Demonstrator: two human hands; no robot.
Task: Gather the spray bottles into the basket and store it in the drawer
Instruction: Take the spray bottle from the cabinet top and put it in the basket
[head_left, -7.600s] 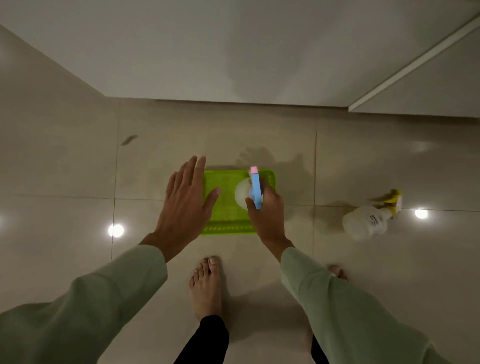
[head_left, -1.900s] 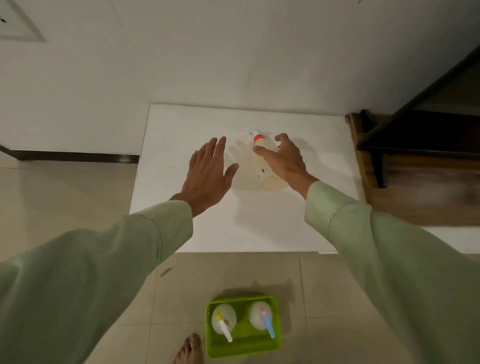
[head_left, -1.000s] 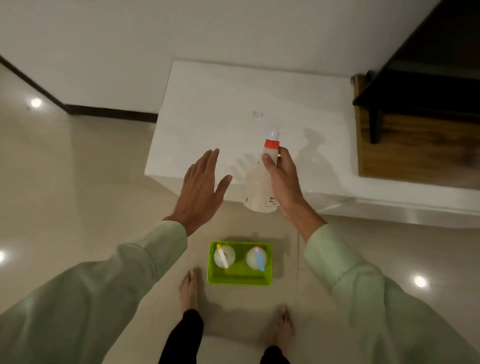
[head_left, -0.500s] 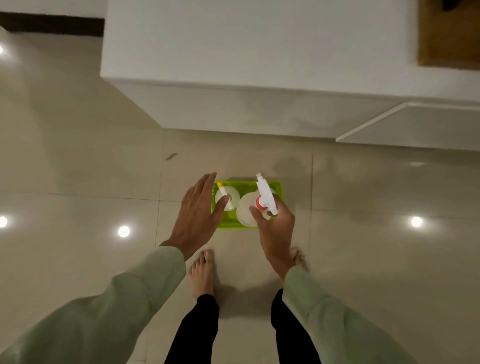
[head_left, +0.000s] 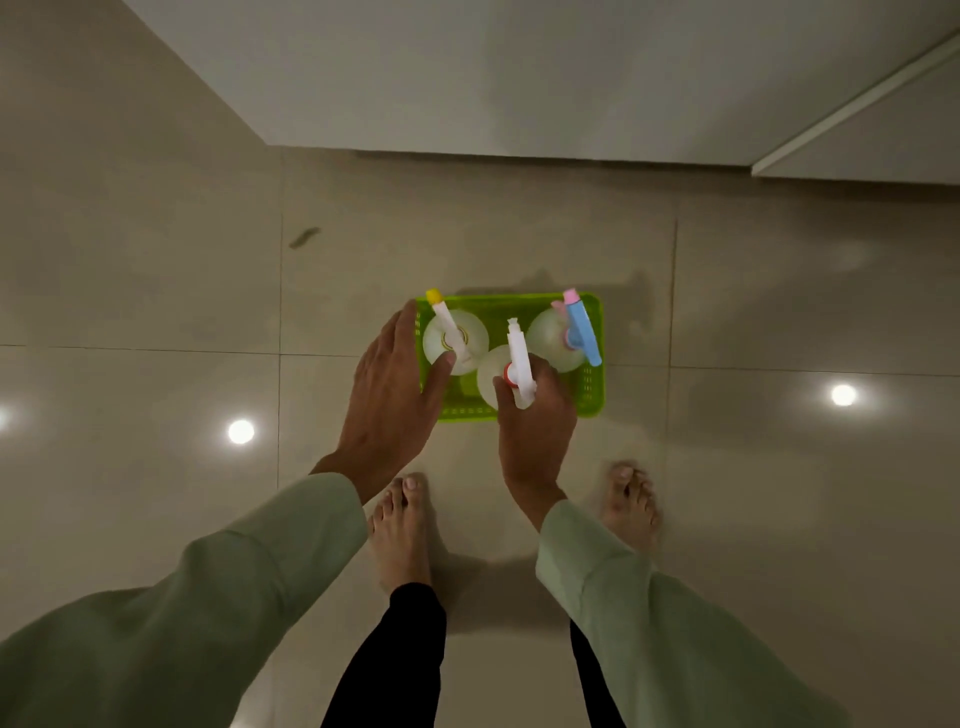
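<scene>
- Green plastic basket (head_left: 592, 400) sits on the pale tiled floor (head_left: 156, 312), just ahead of the person's bare feet and near the foot of a white cabinet (head_left: 519, 78).
- Two spray bottles already stand upright inside it: the yellow-tipped bottle (head_left: 455, 340) at the left end and the blue-triggered bottle (head_left: 550, 338) at the right end.
- Right hand (head_left: 535, 421) is wrapped around the neck of the red-collared spray bottle (head_left: 519, 364), holding it upright over the basket's near middle, between the other two; whether its base rests on the basket bottom cannot be told.
- Left hand (head_left: 389, 395) is flat with its fingers held together, gripping nothing, over the basket's left wall, thumb close to the yellow-tipped bottle.
- Step in hand, as I judge it: seating the third bottle. No other bottle shows on the floor, so gathering looks nearly done.
- Next move calls for letting the bottle settle into the gap, releasing it, then taking the basket by both short ends to lift it.
- Room is tight inside: the three bodies sit close, and the long white trigger points toward the far rim, so a nudge could tip a neighbour.
- Open floor lies clear to left and right. A pale angled edge at upper right (head_left: 852, 104) may be the drawer front; I cannot tell for sure.
</scene>
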